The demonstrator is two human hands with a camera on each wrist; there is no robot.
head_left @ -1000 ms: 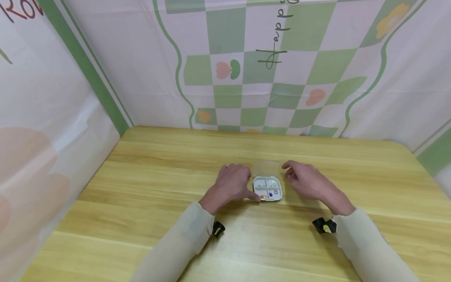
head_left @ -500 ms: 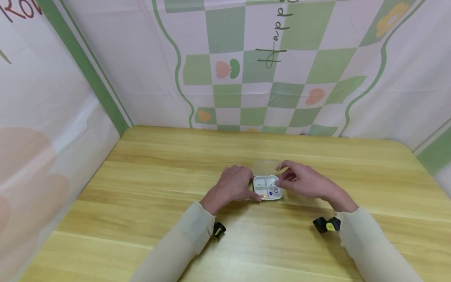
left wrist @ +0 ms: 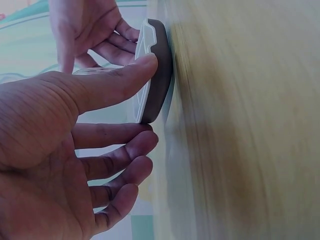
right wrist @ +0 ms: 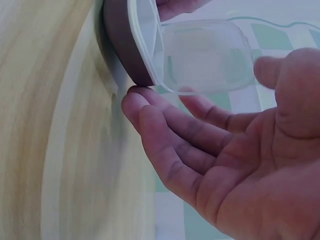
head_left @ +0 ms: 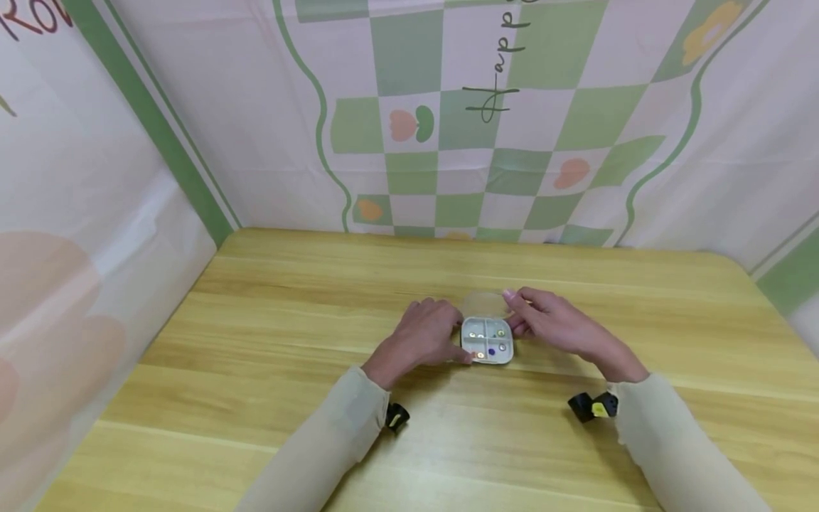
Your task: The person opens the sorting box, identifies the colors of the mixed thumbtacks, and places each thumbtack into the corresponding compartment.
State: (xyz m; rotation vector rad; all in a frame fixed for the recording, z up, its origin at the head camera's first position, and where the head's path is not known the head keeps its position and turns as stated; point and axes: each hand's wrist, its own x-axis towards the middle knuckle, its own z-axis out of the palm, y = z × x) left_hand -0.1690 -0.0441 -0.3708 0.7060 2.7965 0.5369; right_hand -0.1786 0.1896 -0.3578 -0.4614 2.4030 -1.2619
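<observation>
A small pill box with a white divided tray and dark brown outside stands on the table, its clear lid swung back. Several tiny coloured pieces, one purple and some orange or yellowish, lie in its compartments; their kind is too small to tell. My left hand holds the box at its left side, thumb on the near corner and index finger against the wall. At the right, my right hand has fingertips touching the box's side. Its thumb is by the lid's edge, and the index finger extends beside the lid.
The box is on a wood-grain table. A white cloth with green checks hangs behind the table's back edge, and another printed cloth hangs on the left. Each wrist wears a black device, including the right one.
My right hand moved left to the box. Its thumb dipped over the right compartments, then rose to the lid's edge. My left hand stayed at the box's left side.
</observation>
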